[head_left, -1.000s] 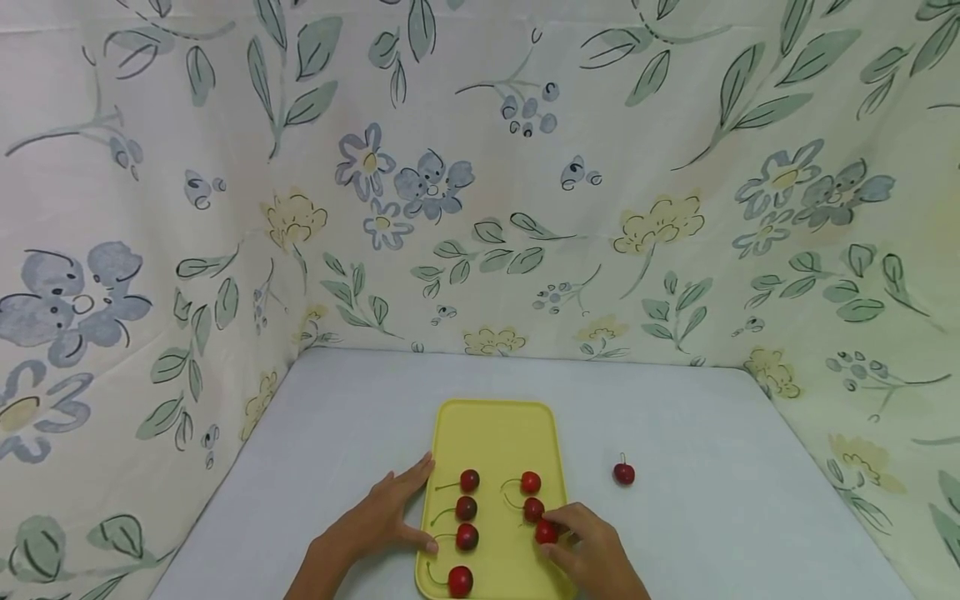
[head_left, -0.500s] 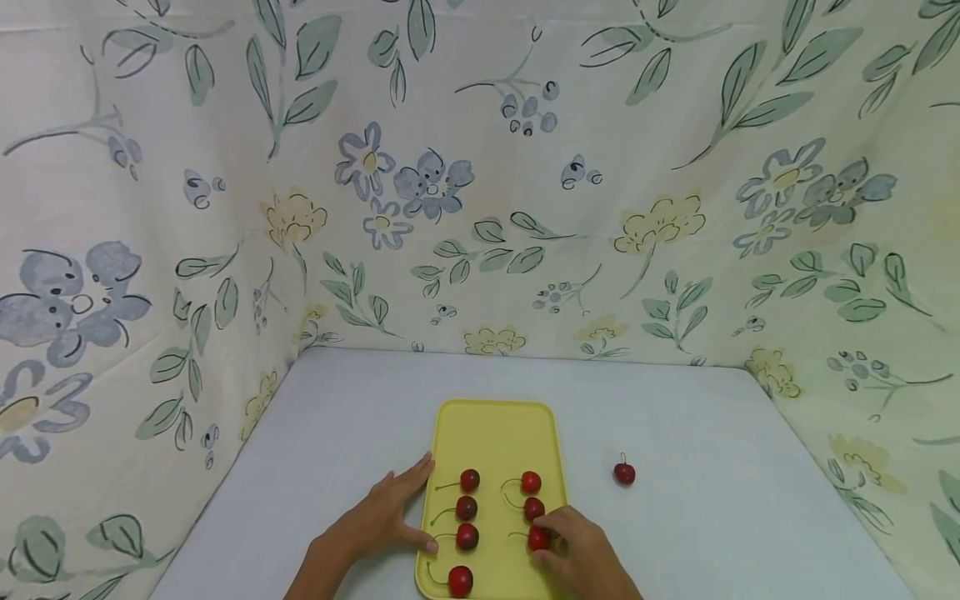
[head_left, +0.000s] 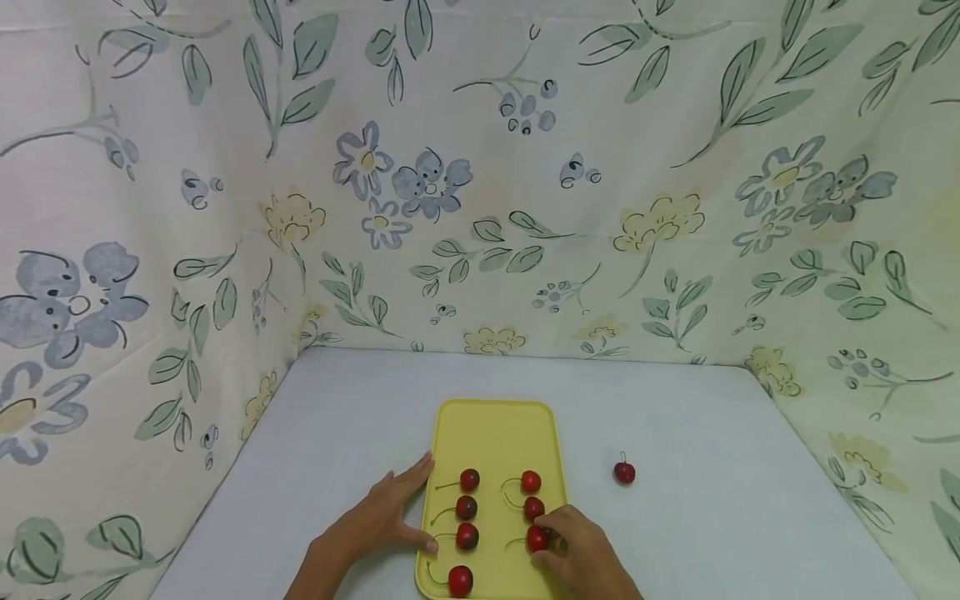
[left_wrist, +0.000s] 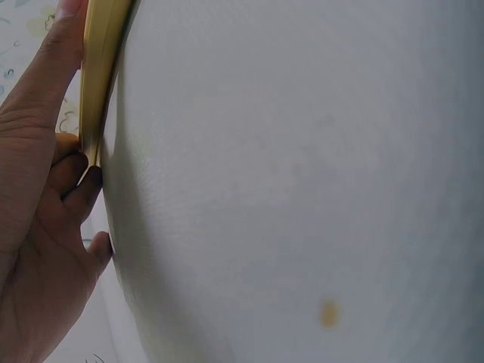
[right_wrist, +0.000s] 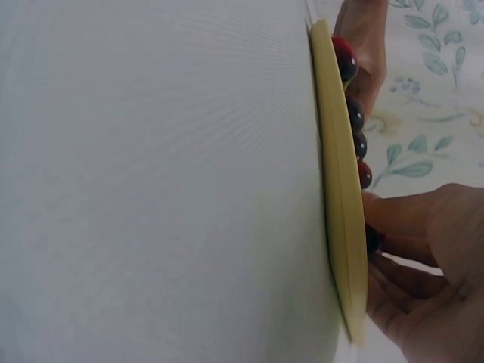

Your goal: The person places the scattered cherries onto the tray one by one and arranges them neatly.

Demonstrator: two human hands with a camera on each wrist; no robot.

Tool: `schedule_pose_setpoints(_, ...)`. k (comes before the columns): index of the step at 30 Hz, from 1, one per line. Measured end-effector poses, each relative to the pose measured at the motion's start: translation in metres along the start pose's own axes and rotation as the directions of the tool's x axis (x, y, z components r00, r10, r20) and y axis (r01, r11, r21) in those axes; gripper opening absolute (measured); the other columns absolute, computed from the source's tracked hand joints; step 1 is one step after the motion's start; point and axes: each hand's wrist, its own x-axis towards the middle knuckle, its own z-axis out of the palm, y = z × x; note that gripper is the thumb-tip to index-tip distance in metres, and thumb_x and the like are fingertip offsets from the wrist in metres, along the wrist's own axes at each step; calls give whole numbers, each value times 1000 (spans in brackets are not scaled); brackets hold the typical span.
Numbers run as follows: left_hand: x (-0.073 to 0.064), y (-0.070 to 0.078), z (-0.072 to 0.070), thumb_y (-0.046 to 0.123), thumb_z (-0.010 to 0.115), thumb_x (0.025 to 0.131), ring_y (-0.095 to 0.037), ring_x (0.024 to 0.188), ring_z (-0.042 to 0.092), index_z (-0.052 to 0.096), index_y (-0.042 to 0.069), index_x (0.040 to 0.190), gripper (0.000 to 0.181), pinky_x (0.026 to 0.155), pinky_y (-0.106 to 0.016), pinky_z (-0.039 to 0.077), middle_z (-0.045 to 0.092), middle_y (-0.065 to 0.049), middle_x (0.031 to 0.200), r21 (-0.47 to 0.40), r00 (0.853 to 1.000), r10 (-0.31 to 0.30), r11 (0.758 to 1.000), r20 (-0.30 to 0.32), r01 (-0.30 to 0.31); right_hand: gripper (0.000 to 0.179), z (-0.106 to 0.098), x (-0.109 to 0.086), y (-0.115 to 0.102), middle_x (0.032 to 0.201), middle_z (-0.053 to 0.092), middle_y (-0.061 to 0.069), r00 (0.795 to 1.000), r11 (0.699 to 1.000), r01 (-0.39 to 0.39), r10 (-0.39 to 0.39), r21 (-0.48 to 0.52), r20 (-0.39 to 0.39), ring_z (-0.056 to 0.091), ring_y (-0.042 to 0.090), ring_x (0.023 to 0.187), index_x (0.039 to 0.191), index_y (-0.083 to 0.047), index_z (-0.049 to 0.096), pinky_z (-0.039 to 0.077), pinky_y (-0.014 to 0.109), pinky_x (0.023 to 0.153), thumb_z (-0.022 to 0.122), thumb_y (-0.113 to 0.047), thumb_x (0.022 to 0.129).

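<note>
A yellow tray [head_left: 495, 433] holds two columns of dark red cherries with stems. In the right column, my right hand [head_left: 581, 546] pinches the nearest cherry [head_left: 536, 539] between thumb and fingers, its stem pointing left. The right wrist view has this cherry [right_wrist: 372, 239] low between the fingertips, close on the tray. Just beyond it lie a second cherry [head_left: 533, 508] and a third [head_left: 530, 482]. My left hand [head_left: 382, 517] rests spread along the tray's left edge, thumb over the rim beside the left column. In the left wrist view its fingers [left_wrist: 79, 185] touch the tray's side [left_wrist: 102, 68].
Several cherries line the tray's left side, the closest cherry [head_left: 460, 581] near the bottom of the view. A single cherry [head_left: 624, 472] stands on the white table [head_left: 712, 500] right of the tray. Floral cloth [head_left: 480, 208] hangs behind and at both sides.
My right hand has moved the pinched cherry slightly left and nearer to me, away from the cherry above, and its stem now shows to the left. The left hand has stayed still.
</note>
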Motion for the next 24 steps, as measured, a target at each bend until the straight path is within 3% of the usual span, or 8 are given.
schedule_pose_setpoints(13,0,1,0,58,92,72,-39,160,29,29,6,167,125,129,-69,14,26,-10,175,-1,1000,1,1000,2,-1,38,-3,-3,0,102,67,-8,1000,998,-14,13,58,5,58,4,86,116,-7,76,57,24,71,91,-23,84)
schedule_pose_setpoints(19,0,-1,1,59,91,72,-38,160,29,29,7,168,126,129,-69,14,26,-10,175,3,1000,-1,1000,2,1,37,-1,-5,3,101,70,-6,996,998,19,-14,60,-86,63,6,86,113,-8,75,59,23,71,92,-17,81)
schedule_pose_setpoints(24,1,-2,0,60,91,72,-37,160,29,29,6,167,126,129,-67,14,26,-10,175,17,1000,11,1000,-2,-11,39,-1,-3,4,100,74,-1,979,994,78,-63,71,-194,69,11,82,111,-7,75,61,23,66,94,-8,77)
